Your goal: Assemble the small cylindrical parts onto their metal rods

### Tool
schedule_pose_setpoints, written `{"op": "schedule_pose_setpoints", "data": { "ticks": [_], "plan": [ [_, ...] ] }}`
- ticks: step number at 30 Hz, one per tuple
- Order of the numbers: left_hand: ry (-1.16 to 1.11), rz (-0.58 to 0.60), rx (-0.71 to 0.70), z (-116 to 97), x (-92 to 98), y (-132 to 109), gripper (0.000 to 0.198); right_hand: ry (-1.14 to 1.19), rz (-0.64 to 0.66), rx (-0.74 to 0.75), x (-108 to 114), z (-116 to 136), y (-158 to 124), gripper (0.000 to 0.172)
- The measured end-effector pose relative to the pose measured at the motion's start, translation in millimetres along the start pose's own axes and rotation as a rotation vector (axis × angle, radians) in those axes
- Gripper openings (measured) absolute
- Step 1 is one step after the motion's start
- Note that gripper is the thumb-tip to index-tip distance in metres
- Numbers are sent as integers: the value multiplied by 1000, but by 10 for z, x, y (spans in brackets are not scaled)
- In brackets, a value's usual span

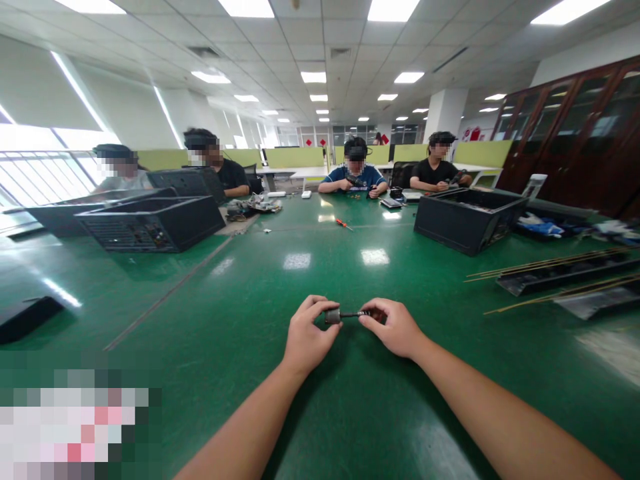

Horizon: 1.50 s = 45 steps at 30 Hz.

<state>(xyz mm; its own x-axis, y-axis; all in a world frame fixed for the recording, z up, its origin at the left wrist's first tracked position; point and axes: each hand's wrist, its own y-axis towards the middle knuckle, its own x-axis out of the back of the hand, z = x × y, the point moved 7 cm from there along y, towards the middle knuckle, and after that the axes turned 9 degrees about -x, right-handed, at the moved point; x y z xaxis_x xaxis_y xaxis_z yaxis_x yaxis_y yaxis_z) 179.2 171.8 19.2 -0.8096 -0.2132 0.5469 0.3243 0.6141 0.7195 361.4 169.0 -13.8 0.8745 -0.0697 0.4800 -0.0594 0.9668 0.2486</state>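
The left hand (pixel 306 335) is clamped on a dark grey metal cylinder (pixel 332 316), and the right hand (pixel 395 328) pinches the thin dark rod (pixel 351 314) at its right; both pieces are near centre, over the glossy green tabletop (pixel 240 293), with 1 orange-handled screwdriver (pixel 341 223) lying farther off
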Motion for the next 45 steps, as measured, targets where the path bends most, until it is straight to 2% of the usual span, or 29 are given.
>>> {"op": "schedule_pose_setpoints", "data": {
  "ticks": [39,42,45],
  "plan": [
    [15,5,25,56,26,3,27,-10,-28,7,30,13,2,17],
    [48,-15,36,108,63,6,26,-4,-28,8,29,12,-1,18],
    [112,-60,111,259,129,11,27,8,-4,13,8,14,2,18]
  ]
}}
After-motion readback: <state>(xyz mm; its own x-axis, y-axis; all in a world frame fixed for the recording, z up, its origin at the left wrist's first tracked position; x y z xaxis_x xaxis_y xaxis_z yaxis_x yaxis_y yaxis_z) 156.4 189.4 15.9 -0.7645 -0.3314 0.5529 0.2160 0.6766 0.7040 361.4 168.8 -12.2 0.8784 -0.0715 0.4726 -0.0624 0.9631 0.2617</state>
